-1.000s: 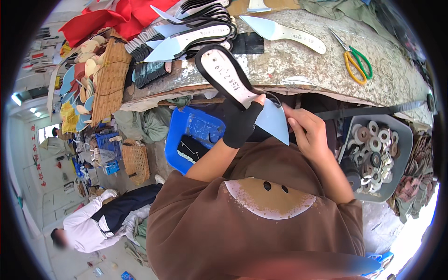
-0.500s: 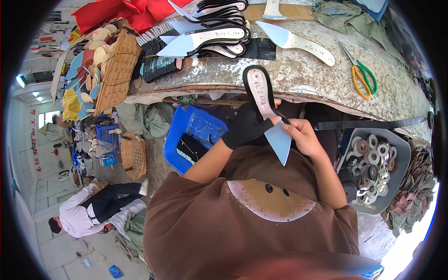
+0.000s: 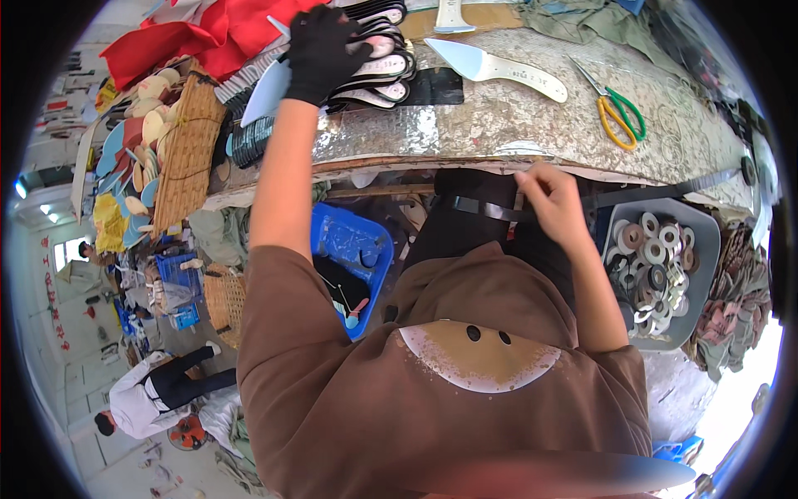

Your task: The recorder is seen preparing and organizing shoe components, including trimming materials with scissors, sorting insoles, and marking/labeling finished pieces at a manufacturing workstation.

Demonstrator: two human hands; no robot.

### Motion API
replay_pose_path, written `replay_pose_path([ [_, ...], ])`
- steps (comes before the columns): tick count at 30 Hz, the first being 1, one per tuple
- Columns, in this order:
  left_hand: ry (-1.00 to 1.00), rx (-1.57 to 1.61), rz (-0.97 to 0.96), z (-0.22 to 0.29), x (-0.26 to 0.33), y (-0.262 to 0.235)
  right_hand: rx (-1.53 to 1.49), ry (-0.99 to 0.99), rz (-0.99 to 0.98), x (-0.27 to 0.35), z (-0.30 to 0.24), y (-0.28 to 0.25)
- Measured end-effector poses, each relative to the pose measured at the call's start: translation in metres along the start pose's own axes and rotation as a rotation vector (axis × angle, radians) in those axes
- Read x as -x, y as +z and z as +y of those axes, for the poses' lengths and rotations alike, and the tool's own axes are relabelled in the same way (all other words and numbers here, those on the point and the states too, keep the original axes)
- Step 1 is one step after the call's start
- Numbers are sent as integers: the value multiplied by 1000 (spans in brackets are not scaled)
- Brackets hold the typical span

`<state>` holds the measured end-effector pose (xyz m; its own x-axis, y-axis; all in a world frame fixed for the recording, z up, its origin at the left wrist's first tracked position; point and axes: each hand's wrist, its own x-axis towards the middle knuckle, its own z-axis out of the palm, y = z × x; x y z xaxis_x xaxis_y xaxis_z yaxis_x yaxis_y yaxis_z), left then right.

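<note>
My left hand (image 3: 322,56), in a black fingerless glove, reaches to the bench's far left and grips a shoe insole (image 3: 268,90) on top of a pile. The insole's pale blue pointed end sticks out below the glove; the hand covers its middle. Several white insoles with black edging (image 3: 386,71) lie stacked beside it. Over my lap, my bare right hand (image 3: 550,200) is closed with fingers curled round a black tape (image 3: 657,191). The tape runs in from a reel (image 3: 748,170) at the right, and its loose end (image 3: 482,208) extends left past the hand.
On the bench (image 3: 490,121) lie an unedged insole (image 3: 499,70) and scissors (image 3: 619,116) with yellow and green handles. A grey bin (image 3: 706,287) of tape rolls stands right, a blue tub (image 3: 382,249) left. Behind at left are a wicker basket (image 3: 223,303) and a person (image 3: 137,397).
My left hand has carried the edged insole from my lap up to the pile. My right hand has let go of the insole and is now on the tape.
</note>
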<state>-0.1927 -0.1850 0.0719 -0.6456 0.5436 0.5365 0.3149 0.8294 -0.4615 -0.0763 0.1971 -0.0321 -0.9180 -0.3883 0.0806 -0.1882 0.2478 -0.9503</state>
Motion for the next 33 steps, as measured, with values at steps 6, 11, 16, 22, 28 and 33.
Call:
replay_pose_path([
  [6,-197,187,197,60,14,-26,3,135,156,18,18,-42],
  [11,-231,1125,-450,192,93,-65,72,255,135,43,24,-50],
  [16,-378,1021,-406,247,163,-12,395,83,-15,42,39,-39],
  [22,-609,1266,-626,225,160,-21,887,195,-82,45,58,-34],
  [28,-588,1405,-681,201,158,-38,735,182,-128,65,51,-60],
  [33,-543,1474,-716,209,142,-47,579,205,-65,82,31,-69],
])
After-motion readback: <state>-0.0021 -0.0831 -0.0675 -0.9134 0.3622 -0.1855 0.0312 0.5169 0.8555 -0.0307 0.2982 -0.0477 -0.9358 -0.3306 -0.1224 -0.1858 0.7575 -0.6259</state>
